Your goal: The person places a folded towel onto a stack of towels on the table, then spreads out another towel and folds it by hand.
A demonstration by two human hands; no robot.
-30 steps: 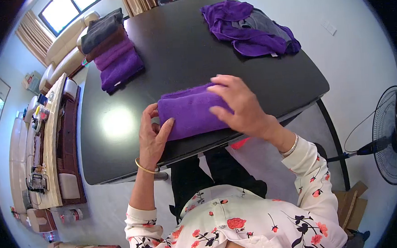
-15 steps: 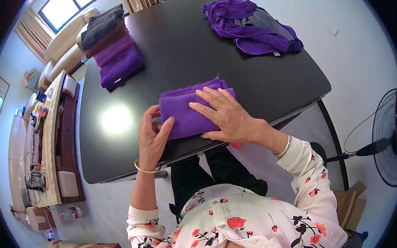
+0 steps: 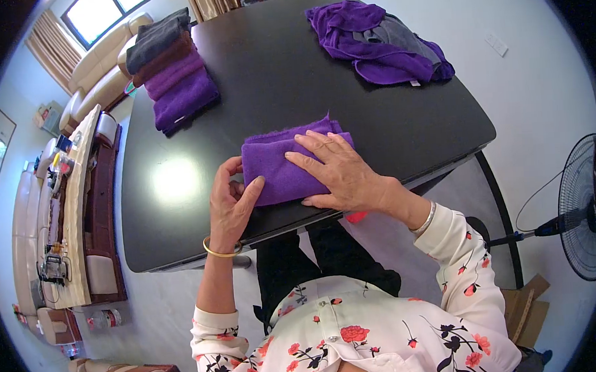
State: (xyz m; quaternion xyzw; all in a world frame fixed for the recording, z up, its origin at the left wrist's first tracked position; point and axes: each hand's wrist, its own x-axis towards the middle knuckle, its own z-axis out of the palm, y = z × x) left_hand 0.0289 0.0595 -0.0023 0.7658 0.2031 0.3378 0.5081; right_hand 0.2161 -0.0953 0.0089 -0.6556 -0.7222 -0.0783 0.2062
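A folded purple towel (image 3: 280,173) lies near the front edge of the dark table, its back layers slightly uneven with a loose thread sticking up. My left hand (image 3: 231,199) grips its left side, thumb on the top near the front corner and fingers curled at the edge, partly hidden. Across the towel's right half my right hand (image 3: 337,170) rests flat with its fingers spread. The palm side of that hand and the towel's right edge beneath it are hidden.
Folded cloths in purple, brown and dark grey (image 3: 184,97) lie overlapped at the back left of the table (image 3: 258,73). A crumpled purple and grey heap (image 3: 378,44) sits at the back right. A standing fan (image 3: 579,208) is on the right, beyond the table.
The view has shifted very slightly. Both hands keep the same places on the towel, and its folds look unchanged.
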